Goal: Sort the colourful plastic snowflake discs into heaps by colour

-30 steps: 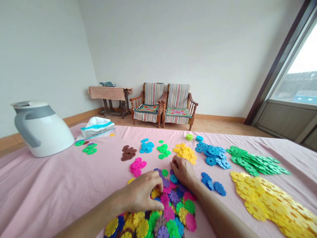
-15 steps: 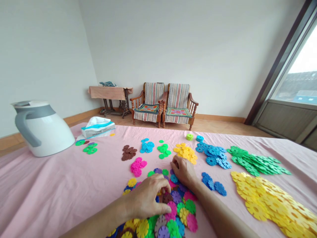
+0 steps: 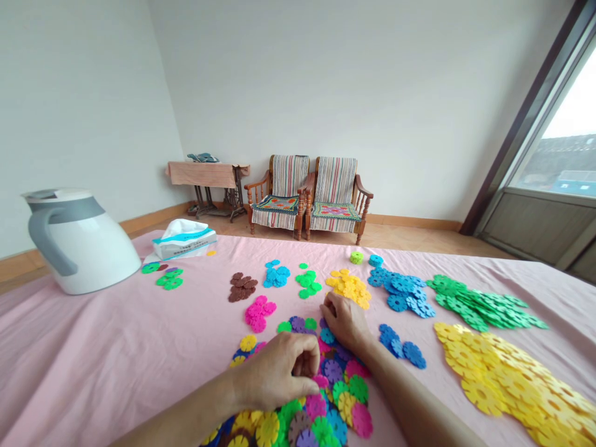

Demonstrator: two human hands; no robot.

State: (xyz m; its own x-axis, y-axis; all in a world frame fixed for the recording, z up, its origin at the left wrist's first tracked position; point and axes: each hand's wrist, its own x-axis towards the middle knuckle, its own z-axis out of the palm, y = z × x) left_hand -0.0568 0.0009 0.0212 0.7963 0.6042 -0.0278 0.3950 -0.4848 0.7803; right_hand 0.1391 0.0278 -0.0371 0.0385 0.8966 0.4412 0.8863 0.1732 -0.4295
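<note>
My left hand (image 3: 277,370) is over a mixed pile of flower-shaped plastic discs (image 3: 267,428) in many colours. Its fingers are curled in toward the thumb; a pink disc (image 3: 320,380) shows by the thumb tip, but whether it is gripped is unclear. My right hand (image 3: 345,320) rests closed at the far right side of that pile, just in front of a small heap of yellow discs (image 3: 347,285). Whatever its fingers hold, if anything, is hidden beneath the palm.
Sorted heaps lie around: brown (image 3: 242,287), pink (image 3: 259,313), light blue (image 3: 276,276), green (image 3: 308,285), blue (image 3: 405,292), large green (image 3: 484,301) and large yellow (image 3: 507,372) discs. A white jug (image 3: 93,248) and a tissue box (image 3: 185,242) stand at left on the pink cloth (image 3: 153,347).
The left fingers have curled further inward over the pile, and the brown disc beside them no longer shows. My right hand stays where it was.
</note>
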